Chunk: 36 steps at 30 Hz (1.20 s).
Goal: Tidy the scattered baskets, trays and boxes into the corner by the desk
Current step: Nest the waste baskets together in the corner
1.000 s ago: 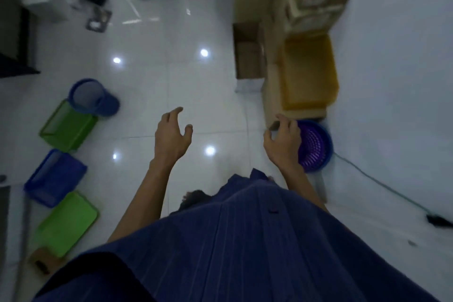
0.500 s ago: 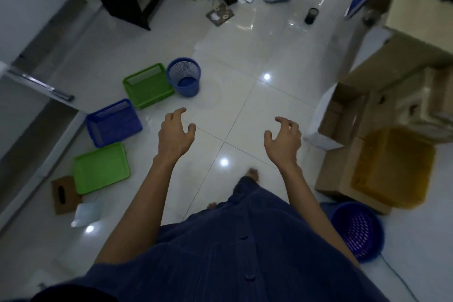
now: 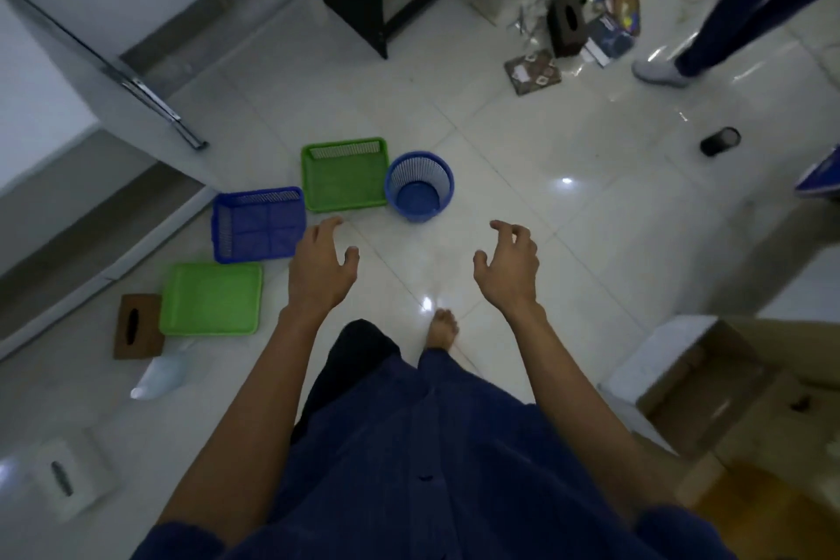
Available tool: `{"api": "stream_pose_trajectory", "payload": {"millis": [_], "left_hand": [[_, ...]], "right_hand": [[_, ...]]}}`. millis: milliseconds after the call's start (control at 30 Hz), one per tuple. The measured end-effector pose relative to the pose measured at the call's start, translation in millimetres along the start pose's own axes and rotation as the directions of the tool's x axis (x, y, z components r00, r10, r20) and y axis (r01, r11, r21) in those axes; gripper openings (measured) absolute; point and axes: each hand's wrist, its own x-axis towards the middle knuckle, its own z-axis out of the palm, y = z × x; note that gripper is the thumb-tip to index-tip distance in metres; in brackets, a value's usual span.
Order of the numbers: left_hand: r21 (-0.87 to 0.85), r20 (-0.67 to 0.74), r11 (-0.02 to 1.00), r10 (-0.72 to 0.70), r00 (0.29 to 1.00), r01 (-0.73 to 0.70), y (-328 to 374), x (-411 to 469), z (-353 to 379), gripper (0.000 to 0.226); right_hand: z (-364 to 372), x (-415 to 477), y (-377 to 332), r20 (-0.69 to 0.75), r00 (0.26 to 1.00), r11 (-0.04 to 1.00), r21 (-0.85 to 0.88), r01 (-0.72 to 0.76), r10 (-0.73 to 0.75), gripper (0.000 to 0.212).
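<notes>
While both arms reach forward over the white tiled floor [image 3: 568, 141], neither hand holds anything. Open cardboard box [image 3: 709, 382] sits at right edge, flaps up, well apart from the plastic items. Green mesh basket [image 3: 343, 175] lies ahead on the floor, touching the round blue wastebasket [image 3: 420, 186] on its right side. Blue mesh basket [image 3: 258, 224] sits just beside the green one, nearer and to the left. Flat green tray [image 3: 211, 299] lies nearer still, just below the blue basket, with a brown tissue box [image 3: 136, 326] against its left edge. Left hand [image 3: 320, 273] hovers empty, fingers spread and curled, just right of the blue mesh basket (looks above it, not touching). Right hand [image 3: 509, 266] also empty, fingers parted and bent, over bare tile. One bare foot [image 3: 442, 329] shows between the arms. Small dark cylinder [image 3: 720, 141] lies on its side far right, details too dim to tell.
</notes>
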Motion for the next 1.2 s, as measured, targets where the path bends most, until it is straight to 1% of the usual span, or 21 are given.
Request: {"api": "stream_pose_trajectory", "payload": {"millis": [100,200,333,400,500,600,667,767,833,867,933,1000,1100,1200], "left_hand": [[0.012,0.026,0.999,-0.039,0.999,0.039,12.3,65.7,-1.2,0.051],[0.033,0.059,0.999,-0.044,0.997,0.042,16.5,134.4,13.0,0.060],[0.076,0.149,0.997,-0.020,0.989,0.009,-7.9,263.5,73.3,0.060],[0.093,0.162,0.996,-0.018,0.987,0.003,-29.3,319.4,117.6,0.060],[0.077,0.189,0.996,-0.064,0.980,0.050,-64.2,393.6,192.4,0.065],[0.101,0.199,0.994,-0.067,0.978,0.048,-105.6,460.2,272.3,0.074],[0.097,0.185,0.994,-0.076,0.980,0.059,-134.3,496.7,322.2,0.078],[0.080,0.166,0.993,-0.102,0.981,0.090,-176.6,532.3,384.9,0.079],[0.090,0.177,0.992,-0.099,0.979,0.084,-197.3,542.7,417.2,0.075],[0.095,0.182,0.992,-0.094,0.979,0.077,-203.9,544.2,429.5,0.072],[0.111,0.167,0.991,-0.088,0.982,0.070,-210.0,543.1,445.5,0.062],[0.097,0.144,0.992,-0.098,0.985,0.084,-209.6,539.9,449.0,0.055],[0.078,0.162,0.993,-0.101,0.982,0.089,-193.9,527.4,431.4,0.048],[0.061,0.177,0.997,-0.047,0.983,0.037,-138.7,502.7,374.6,0.053]], "right_hand": [[9.9,69.0,-33.1,0.059,0.996,0.992,-0.103,0.080,-0.074,0.053],[32.5,130.9,-52.4,0.088,0.993,0.982,-0.166,0.089,-0.075,0.053],[99.4,237.0,-52.5,0.070,0.998,0.990,-0.140,0.000,0.010,0.052],[143.1,286.1,-36.7,0.065,0.994,0.991,-0.107,-0.077,0.085,0.052],[216.1,353.7,1.4,0.081,0.983,0.983,-0.095,-0.159,0.167,0.056],[295.7,413.3,49.0,0.131,0.969,0.974,-0.114,-0.194,0.208,0.064],[345.0,448.1,79.5,0.136,0.968,0.974,-0.109,-0.198,0.212,0.071],[405.6,489.4,119.0,0.102,0.968,0.971,-0.091,-0.222,0.230,0.075],[434.3,505.0,141.6,0.081,0.966,0.968,-0.064,-0.243,0.247,0.071],[444.3,507.9,149.9,0.078,0.966,0.969,-0.032,-0.244,0.246,0.066],[455.2,509.1,159.5,0.086,0.969,0.971,0.045,-0.236,0.232,0.052],[453.5,507.8,161.6,0.102,0.966,0.965,0.091,-0.247,0.238,0.045],[425.4,493.7,153.1,0.089,0.963,0.956,0.125,-0.266,0.256,0.047],[356.3,461.5,118.1,0.082,0.960,0.946,0.162,-0.279,0.269,0.052]]}}
